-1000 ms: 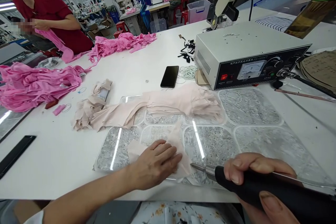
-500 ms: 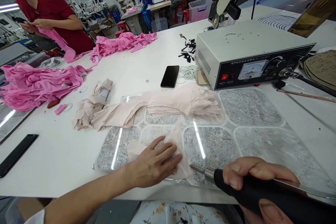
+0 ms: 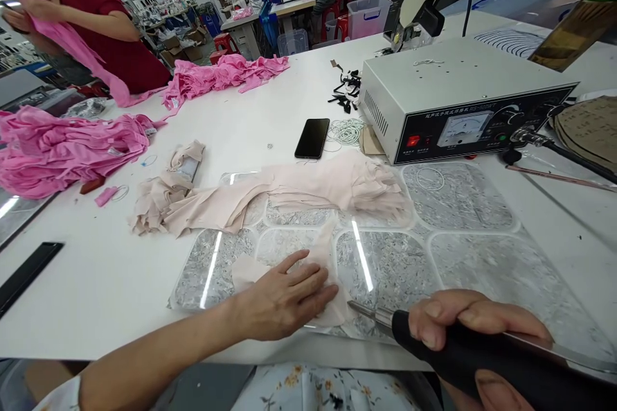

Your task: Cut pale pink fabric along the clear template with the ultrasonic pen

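My left hand (image 3: 284, 298) lies flat over a small piece of pale pink fabric (image 3: 331, 314), fingers stretched out and pressing it onto the grey marbled mat (image 3: 380, 263). Wrapped around the black handle of a handheld ultrasonic welder (image 3: 448, 340) is my right hand (image 3: 482, 318). The tool's metal tip points left and meets or nearly meets the fabric's right edge, near my left fingertips. Just beyond, a long stack of the same pale fabric (image 3: 332, 186) spreads across the mat, with a bunched end at left.
A control box (image 3: 467, 77) with a dial stands at back right. A phone (image 3: 312, 139), coiled cord (image 3: 348, 132) and black scraps (image 3: 348, 91) lie before it. Pink garments (image 3: 72, 151) are heaped at left. A black bar (image 3: 29, 276) lies near left. Across the table, a person in red (image 3: 96, 26) handles pink fabric.
My hands, the fabric and the tool tip stay almost in place. The view shifts slightly. The person in red has leaned left, drawing the pink fabric up and leftward.
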